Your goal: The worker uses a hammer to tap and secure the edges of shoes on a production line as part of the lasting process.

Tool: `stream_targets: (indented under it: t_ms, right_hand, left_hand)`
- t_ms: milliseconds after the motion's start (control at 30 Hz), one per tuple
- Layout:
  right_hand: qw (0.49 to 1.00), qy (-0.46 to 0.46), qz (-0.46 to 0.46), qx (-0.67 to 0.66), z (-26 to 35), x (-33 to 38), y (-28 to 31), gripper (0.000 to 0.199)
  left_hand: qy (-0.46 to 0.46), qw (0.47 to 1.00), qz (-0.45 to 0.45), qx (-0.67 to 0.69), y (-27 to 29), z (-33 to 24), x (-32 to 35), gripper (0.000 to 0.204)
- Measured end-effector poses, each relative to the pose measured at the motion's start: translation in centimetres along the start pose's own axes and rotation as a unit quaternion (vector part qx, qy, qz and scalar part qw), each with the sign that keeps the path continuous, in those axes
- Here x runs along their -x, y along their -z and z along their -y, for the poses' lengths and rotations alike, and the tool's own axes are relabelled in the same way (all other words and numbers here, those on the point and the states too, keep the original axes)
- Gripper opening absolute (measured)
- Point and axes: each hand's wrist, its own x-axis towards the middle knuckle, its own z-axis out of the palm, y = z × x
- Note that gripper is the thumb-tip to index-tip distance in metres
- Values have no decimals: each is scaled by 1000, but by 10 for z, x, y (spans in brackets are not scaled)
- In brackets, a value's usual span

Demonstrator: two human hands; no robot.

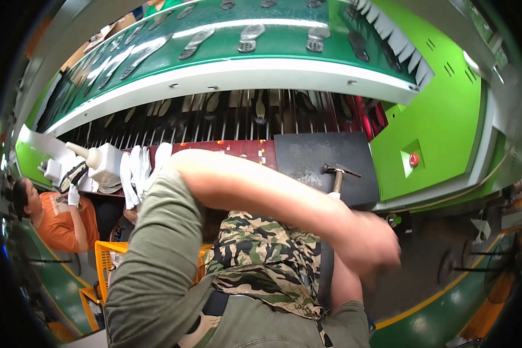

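My left arm reaches across my body to the right, over a camouflage apron [261, 249]. My left hand [368, 246] is bare and smeared by motion beside my right arm; its fingers cannot be made out. Of my right arm only the part near the sleeve [347, 313] shows. Its hand is hidden behind the left forearm. Beyond that forearm a hammer [338, 178] is on a dark metal plate [301, 152], its head away from me. A small white patch shows at the lower end of its handle, and what grips it, if anything, is hidden.
Shoe soles [252, 37] lie on a green conveyor belt [284, 13], with more pieces on the rollers below. White shoe-shaped forms [134, 174] and a white bottle [105, 165] stand left. A green machine housing [435, 116] borders the right. A co-worker [66, 217] sits left near yellow crates [103, 264].
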Motion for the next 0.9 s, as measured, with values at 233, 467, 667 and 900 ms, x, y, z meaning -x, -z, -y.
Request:
stream_targets:
  t_ms: [233,467,667,900]
  right_hand:
    - [947,295,43,121,92,14,-11,52]
    - [655,203,610,-398,291,149,-51,64]
    - [256,351,827,-356,350,193,-47,45]
    - [251,302,837,-382,345,228,-37,52]
  left_hand:
    - [-350,888,-17,299,-26,-128,-68,56]
    - [-346,898,-36,271,-42,-143,-66,55]
    - [-322,918,-42,226,-39,-155,-50,54]
    - [-319,927,-72,187,-37,-170,-27,53]
